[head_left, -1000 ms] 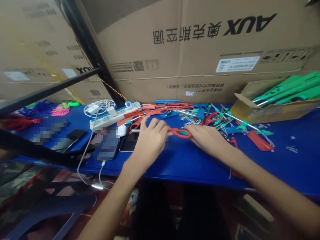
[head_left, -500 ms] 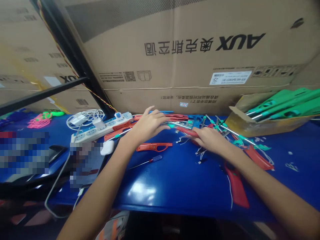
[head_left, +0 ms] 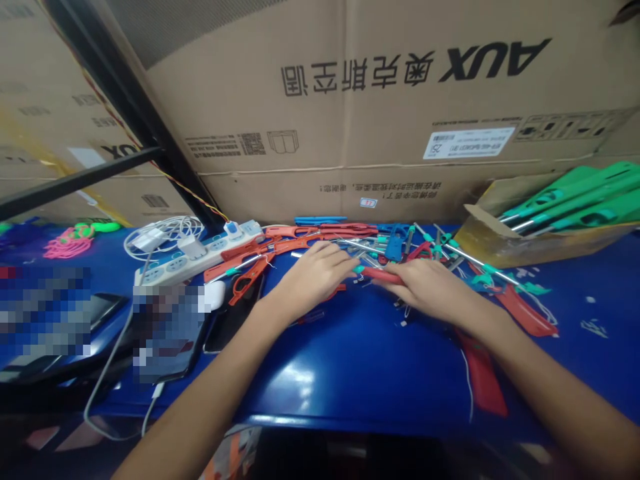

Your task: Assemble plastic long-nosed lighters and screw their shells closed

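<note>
The right hand (head_left: 427,287) grips a red lighter handle (head_left: 381,275), held over the blue table (head_left: 360,373) between both hands; the left hand (head_left: 320,272) curls at its teal end (head_left: 359,269) (whether it pinches anything, I can't tell from here). Metal tubes (head_left: 475,263) lie jumbled just behind.

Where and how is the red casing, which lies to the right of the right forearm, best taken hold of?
Probably across the middle of the red casing, from above and the near side: its long, broad body looks bare there, while teal pieces crowd its far side. The right hand holds a red piece, so it should be freed first.
</note>
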{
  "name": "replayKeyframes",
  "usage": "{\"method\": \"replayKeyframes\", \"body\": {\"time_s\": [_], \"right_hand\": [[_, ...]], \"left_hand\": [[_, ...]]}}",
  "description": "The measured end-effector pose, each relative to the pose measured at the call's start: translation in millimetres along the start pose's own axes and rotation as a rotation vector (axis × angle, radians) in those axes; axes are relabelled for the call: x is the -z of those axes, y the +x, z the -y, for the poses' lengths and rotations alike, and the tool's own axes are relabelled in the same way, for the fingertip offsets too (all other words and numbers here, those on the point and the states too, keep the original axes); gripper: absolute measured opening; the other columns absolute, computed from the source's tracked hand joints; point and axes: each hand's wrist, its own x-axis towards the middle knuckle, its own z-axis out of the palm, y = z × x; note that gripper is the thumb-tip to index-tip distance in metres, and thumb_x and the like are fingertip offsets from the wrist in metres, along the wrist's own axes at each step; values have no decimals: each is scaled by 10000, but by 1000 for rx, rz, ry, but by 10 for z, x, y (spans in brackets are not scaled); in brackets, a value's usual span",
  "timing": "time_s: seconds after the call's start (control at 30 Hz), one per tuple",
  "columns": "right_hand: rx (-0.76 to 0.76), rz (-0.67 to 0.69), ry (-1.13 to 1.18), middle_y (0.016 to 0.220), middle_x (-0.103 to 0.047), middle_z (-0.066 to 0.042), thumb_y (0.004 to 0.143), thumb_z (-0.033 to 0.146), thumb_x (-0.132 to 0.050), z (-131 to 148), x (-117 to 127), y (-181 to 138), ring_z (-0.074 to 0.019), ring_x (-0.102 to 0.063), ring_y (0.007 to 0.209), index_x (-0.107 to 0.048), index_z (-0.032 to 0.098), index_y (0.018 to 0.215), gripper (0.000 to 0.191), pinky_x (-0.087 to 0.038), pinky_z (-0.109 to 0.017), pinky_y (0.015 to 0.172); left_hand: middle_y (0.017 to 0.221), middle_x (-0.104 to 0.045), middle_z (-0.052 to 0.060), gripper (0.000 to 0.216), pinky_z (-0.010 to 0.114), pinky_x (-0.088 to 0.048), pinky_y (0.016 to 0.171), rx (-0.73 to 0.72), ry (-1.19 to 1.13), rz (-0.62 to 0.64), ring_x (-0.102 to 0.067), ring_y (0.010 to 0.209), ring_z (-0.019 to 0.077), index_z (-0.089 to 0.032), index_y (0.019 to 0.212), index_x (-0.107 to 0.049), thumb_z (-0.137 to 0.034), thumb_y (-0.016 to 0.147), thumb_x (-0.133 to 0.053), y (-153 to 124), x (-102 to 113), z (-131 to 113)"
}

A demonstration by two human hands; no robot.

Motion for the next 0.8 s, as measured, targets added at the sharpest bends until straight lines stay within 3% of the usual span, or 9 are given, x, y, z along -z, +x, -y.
{"method": "replayKeyframes", "body": {"time_s": [0.13, 0.33, 0.6, 0.8], "right_hand": [[60, 37, 96, 1041, -759, -114, 1037, 348, -488, 0, 5, -34, -290, -729, 937, -627, 195, 1296, 331, -494, -363, 741], [97, 21, 181, 906, -743, -62, 1052, 448, -459, -75, 70, -92, -242, -701, 834, -651, 223, 1220, 341, -451, -328, 698], [112, -8, 133, 787, -713, -48, 1047, 462, -455, -88, 62, -68, -227, -674, 729, -678, 215, 1009, 335, -400, -312, 616], [69, -43, 68, 920, -762, -83, 1007, 363, -553, 3, 36, -19, -255, -720, 788, -665, 194, 1126, 235, -425, -318, 617]], "left_hand": [[1049, -741, 91, 267, 355, -480, 890, -5, -38, -14, -646, 988, 216, -143, 1210, -667, -264, 1044, -497, 37, -42, -108], [1040, -725, 107, 274, 371, -526, 928, -42, -122, -126, -633, 989, 222, -86, 1165, -663, -156, 1043, -427, 90, -28, -221], [999, -729, 89, 224, 447, -466, 1065, 11, -31, -107, -647, 983, 217, -114, 1103, -668, -149, 1027, -460, 155, -90, -352], [1116, -751, 68, 277, 479, -375, 1151, -5, -1, -38, -675, 1045, 206, -171, 1219, -654, -123, 1005, -485, 154, -87, -298]]}}
